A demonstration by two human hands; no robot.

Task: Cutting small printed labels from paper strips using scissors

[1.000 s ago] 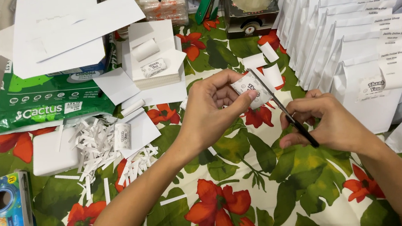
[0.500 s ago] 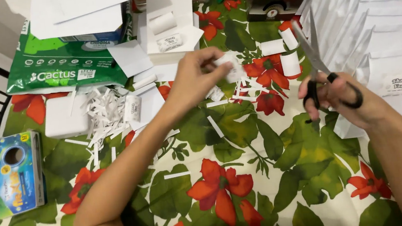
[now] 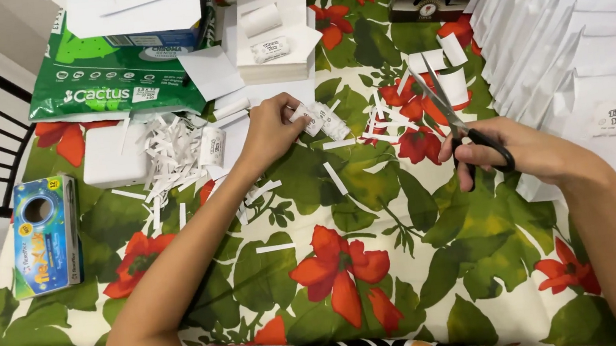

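Note:
My left hand (image 3: 270, 127) reaches forward over the floral tablecloth (image 3: 333, 269) and pinches a small printed white paper strip (image 3: 321, 118) near the table's middle. My right hand (image 3: 530, 149) grips black-handled scissors (image 3: 464, 130), blades slightly apart and pointing up-left, clear of the strip. Thin white paper offcuts (image 3: 387, 123) lie scattered between the two hands.
A pile of shredded paper trimmings (image 3: 169, 157) sits left of my left hand. A green paper ream pack (image 3: 111, 75) and a stack of white sheets with small rolls (image 3: 270, 28) lie at the back. Overlapping white envelopes (image 3: 583, 30) fill the right. A blue box (image 3: 44, 235) rests at the left edge.
My hands have separated: the left moved forward and left with the paper strip, the right drew back to the right with the scissors. The view has tilted downward.

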